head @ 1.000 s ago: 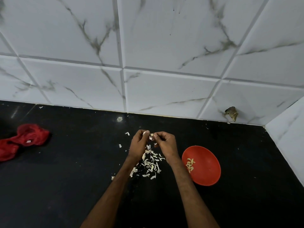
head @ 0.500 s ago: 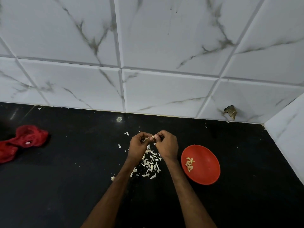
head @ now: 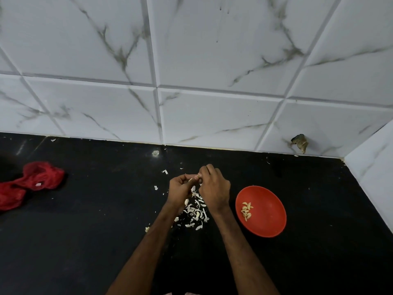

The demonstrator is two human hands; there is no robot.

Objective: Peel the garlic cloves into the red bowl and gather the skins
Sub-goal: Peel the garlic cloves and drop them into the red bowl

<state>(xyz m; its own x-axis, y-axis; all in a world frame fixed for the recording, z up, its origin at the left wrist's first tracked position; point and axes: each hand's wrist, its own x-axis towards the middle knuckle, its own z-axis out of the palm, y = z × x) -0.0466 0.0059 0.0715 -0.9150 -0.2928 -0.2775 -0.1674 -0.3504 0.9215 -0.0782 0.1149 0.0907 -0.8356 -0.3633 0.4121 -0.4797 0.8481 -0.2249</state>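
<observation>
My left hand and my right hand meet over the black counter, fingers curled, both pinching one small garlic clove that is mostly hidden between the fingertips. Under and between the wrists lies a loose pile of white garlic skins. To the right of my right wrist sits the red bowl with several peeled cloves in it.
A red mesh bag lies crumpled at the counter's left. Stray skin flakes dot the counter beyond the hands. A white marble-tiled wall closes the back, and a side wall stands at the right.
My hands have drawn closer together around the clove, the right hand's fingers now lying over the left fingertips. The view has shifted a little; bowl and skins lie as before.
</observation>
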